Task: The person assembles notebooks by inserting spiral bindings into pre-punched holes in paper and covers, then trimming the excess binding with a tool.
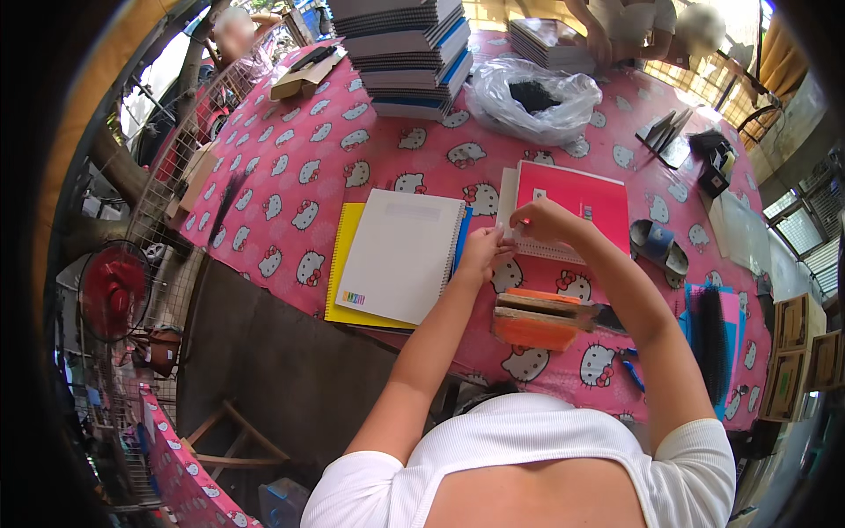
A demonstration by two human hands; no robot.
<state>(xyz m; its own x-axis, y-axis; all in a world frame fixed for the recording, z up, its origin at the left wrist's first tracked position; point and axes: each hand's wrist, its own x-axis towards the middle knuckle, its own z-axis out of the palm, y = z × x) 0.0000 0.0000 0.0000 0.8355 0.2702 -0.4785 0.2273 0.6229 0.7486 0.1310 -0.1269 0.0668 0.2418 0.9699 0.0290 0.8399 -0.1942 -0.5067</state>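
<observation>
My left hand (pixel 484 252) and my right hand (pixel 542 220) meet over the near left side of a red-covered notebook (pixel 581 198). The fingers of both hands are pinched close together. Something small and pale seems to be between them, too small to name. Left of my left hand lies a white-covered spiral notebook (pixel 400 255), its black coil along the right edge. Under it show a yellow notebook (pixel 346 273) and a strip of blue cover. Just below my hands sits an orange block with wooden-looking layers (pixel 537 319).
A tall stack of spiral notebooks (pixel 409 66) stands at the far side, by a clear plastic bag (pixel 493 97) with black contents. Another person's hand (pixel 599 46) is by a second stack (pixel 547 48). At right lie slippers (pixel 658 245), blue-handled pliers (pixel 633 370) and black coils (pixel 708 339).
</observation>
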